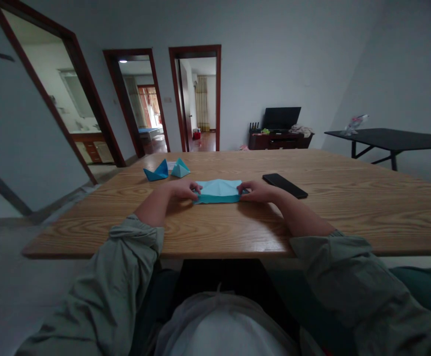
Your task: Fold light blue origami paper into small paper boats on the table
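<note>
A light blue sheet of folding paper (pixel 218 189) lies in front of me, creased, with a darker strip turned up along its near edge. My left hand (pixel 186 189) pinches its left end between thumb and fingers. At the opposite end, my right hand (pixel 254 191) grips the paper the same way. Beyond my left hand stand two folded paper pieces: a darker blue paper boat (pixel 156 171) and a light blue pointed one (pixel 180 168). Just right of my right hand lies a black phone (pixel 285 185).
The wooden table (pixel 208 230) spans the width before me. A small pale flat item (pixel 171 165) lies behind the folded pieces. Farther off are a black table (pixel 397 138) at right, a television (pixel 281 118) on a low cabinet, and doorways at left.
</note>
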Demonstrator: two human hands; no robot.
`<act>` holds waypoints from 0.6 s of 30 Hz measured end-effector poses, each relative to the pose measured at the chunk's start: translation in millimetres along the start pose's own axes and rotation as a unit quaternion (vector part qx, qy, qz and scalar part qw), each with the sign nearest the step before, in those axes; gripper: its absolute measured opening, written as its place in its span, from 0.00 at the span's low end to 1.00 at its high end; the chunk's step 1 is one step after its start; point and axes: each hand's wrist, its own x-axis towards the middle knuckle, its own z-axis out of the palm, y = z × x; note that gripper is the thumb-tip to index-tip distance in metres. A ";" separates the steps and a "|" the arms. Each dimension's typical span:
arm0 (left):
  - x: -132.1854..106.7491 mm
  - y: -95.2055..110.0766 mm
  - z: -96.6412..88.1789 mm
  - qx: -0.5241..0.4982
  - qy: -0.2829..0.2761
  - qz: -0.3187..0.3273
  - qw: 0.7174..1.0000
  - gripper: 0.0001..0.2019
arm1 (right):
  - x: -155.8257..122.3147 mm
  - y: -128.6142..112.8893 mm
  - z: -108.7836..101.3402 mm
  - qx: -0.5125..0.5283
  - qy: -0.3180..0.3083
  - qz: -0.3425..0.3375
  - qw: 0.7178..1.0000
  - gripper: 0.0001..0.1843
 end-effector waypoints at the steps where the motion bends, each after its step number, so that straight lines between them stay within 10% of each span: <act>1: -0.1 -1.4 0.6 -0.007 0.014 -0.003 1.000 0.09 | 1.2 1.7 0.6 0.013 0.006 0.001 1.000 0.15; 18: 13.5 -17.4 2.7 -0.066 0.255 0.079 0.961 0.10 | 5.2 -0.2 2.8 0.075 0.178 -0.001 0.981 0.14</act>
